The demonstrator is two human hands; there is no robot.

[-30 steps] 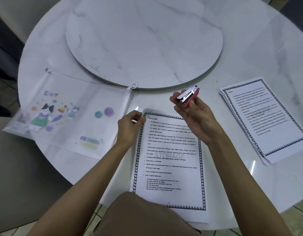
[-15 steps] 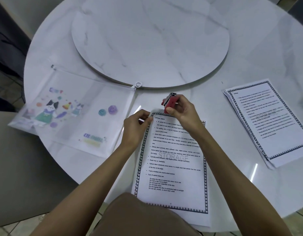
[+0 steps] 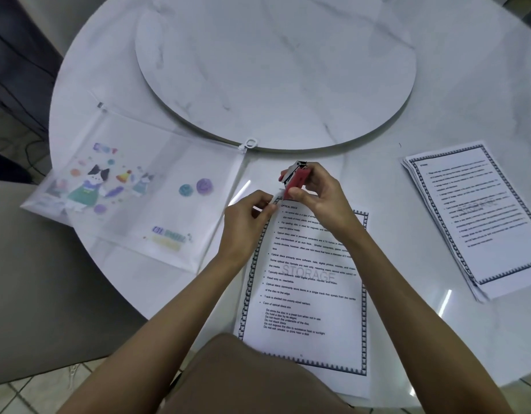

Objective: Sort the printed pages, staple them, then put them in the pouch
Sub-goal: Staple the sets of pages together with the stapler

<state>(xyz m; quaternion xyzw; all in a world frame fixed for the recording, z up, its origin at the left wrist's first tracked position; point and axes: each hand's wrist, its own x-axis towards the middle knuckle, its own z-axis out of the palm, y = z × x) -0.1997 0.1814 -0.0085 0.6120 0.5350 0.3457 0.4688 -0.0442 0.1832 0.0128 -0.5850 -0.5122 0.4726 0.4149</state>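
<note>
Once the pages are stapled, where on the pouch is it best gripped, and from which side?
The pouch lies flat on the table, so most edges offer no purchase. Its near-left corner appears to overhang the rim: pinch there, coming from the left, thumb on top and fingers underneath.

Home dining room, round marble table (image 3: 437, 85), turntable (image 3: 273, 70), tiled floor (image 3: 25, 395)

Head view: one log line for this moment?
step: staple | right hand: grips stapler at top-left corner of pages | left hand: pinches that corner | pouch: beside pages
</note>
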